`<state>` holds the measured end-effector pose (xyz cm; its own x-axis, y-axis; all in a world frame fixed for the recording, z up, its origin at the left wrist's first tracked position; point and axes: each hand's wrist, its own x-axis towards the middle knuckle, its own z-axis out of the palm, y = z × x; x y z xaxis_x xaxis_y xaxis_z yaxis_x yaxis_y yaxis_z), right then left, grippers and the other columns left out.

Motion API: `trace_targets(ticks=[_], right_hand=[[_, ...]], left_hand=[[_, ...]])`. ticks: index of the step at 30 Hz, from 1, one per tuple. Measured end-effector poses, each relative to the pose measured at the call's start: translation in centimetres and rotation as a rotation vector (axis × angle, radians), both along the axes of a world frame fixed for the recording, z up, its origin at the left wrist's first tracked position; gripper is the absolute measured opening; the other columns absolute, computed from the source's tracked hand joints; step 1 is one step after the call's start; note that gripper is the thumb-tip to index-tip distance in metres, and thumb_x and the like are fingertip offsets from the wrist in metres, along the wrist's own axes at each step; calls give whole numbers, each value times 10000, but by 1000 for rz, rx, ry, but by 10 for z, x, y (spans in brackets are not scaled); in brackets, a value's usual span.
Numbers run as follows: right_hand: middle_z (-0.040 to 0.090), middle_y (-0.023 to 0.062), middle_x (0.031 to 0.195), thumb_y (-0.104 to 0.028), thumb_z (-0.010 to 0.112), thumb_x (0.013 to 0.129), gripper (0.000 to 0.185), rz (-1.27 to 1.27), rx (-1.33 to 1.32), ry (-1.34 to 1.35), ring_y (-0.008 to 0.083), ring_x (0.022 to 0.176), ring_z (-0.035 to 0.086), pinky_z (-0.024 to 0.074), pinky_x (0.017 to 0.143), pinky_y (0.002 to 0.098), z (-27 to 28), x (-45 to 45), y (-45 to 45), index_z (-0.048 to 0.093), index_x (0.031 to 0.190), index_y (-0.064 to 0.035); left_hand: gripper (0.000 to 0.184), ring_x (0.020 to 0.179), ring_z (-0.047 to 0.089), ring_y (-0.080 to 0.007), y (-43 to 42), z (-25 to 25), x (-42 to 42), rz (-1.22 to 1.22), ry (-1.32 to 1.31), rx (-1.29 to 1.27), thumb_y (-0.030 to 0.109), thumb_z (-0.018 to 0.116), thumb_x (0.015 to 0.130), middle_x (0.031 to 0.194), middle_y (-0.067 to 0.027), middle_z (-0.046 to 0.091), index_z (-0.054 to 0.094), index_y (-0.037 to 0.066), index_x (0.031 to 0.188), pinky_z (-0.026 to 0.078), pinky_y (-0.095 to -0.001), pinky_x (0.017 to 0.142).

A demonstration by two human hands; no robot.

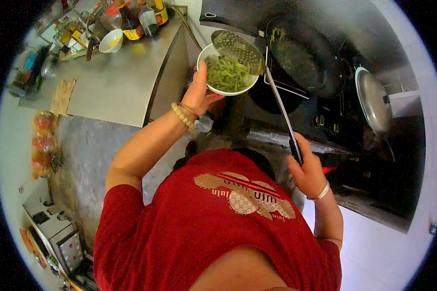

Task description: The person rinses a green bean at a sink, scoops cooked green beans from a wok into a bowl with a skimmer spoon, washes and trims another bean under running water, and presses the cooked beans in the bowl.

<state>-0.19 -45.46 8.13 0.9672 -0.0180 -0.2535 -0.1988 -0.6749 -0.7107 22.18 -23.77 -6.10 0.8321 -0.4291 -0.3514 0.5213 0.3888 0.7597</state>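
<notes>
My left hand (199, 92) is wrapped round the near left side of a white bowl (230, 93), thumb at its rim. Chopped green vegetables (226, 72) fill the bowl. In my right hand (307, 167) is the black handle of a long skimmer (240, 51), gripped in closed fingers. The skimmer's perforated metal head lies over the far right part of the bowl; whether it touches the rim I cannot tell. To the right, a dark wok (301, 58) on the stove has some green pieces stuck inside it.
A lidded pan (374, 99) stands at the right of the stove (277, 114). On the left, a metal counter (116, 80) bears sauce bottles (131, 22), a small white bowl (111, 41) and several jars. Bags of round fruit (43, 143) hang by the left wall.
</notes>
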Motion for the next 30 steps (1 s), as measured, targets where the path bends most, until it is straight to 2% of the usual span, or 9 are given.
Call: trace_targets(ticks=[9,12,14,15,17,23,27,29,30], right_hand=[[516,206,1165,-23,513,811,543,-55,-61,-38,349,1060,533,418,882,362,1,-10,-8,302,1308,-74],[576,161,1024,-27,516,814,537,-59,-26,-44,271,813,623,497,711,339,0,-10,-8,308,1307,-75],[562,88,762,-42,505,823,500,-274,312,194,149,500,533,448,454,259,9,-8,-5,331,1290,-77],[562,88,762,-42,505,823,500,-276,315,214,149,500,533,448,454,259,9,-8,-7,331,1290,-77],[462,24,594,-52,492,823,470,-412,620,197,79,350,369,304,322,206,5,-8,-10,351,1271,-79],[360,30,576,-100,455,851,510,-358,1366,117,88,279,318,268,232,222,1,-8,-28,264,1319,-31],[374,28,613,-149,424,892,502,-402,1446,-36,63,288,311,266,234,193,11,2,-56,223,1323,14],[383,27,628,-140,405,894,471,-512,1294,-135,59,306,310,274,241,186,10,10,-83,253,1314,9],[397,34,674,-140,397,904,446,-477,1212,-148,59,332,307,270,259,174,8,13,-98,275,1311,-3]], left_hand=[[703,1002,564,-257,-17,3,6,13,-20,-12,639,323,843,1170,-117,532,393,91,1278,485,-382,795],[704,974,565,-233,-19,8,4,0,48,29,655,329,831,1128,-98,555,424,102,1255,488,-366,766],[705,937,564,-208,-22,11,0,6,39,42,669,345,817,1087,-80,571,446,110,1235,489,-343,745],[705,937,564,-208,-24,15,-2,7,57,47,669,345,817,1087,-80,571,446,110,1235,489,-343,745],[679,904,563,-194,-24,14,-5,-26,51,61,656,345,826,1071,-74,576,456,119,1226,490,-331,736],[625,1024,526,-186,-20,14,-11,-44,-30,25,619,319,854,1182,-61,516,426,133,1232,473,-365,798],[693,1093,479,-206,-28,34,-13,-29,74,36,647,309,839,1229,-77,467,370,132,1298,429,-387,869],[727,1098,486,-217,-29,31,-14,-17,79,-30,659,356,817,1223,-93,475,381,107,1289,442,-385,871],[708,988,524,-185,-29,28,-14,-37,51,-42,648,313,835,1168,-83,510,396,97,1271,424,-318,691]])
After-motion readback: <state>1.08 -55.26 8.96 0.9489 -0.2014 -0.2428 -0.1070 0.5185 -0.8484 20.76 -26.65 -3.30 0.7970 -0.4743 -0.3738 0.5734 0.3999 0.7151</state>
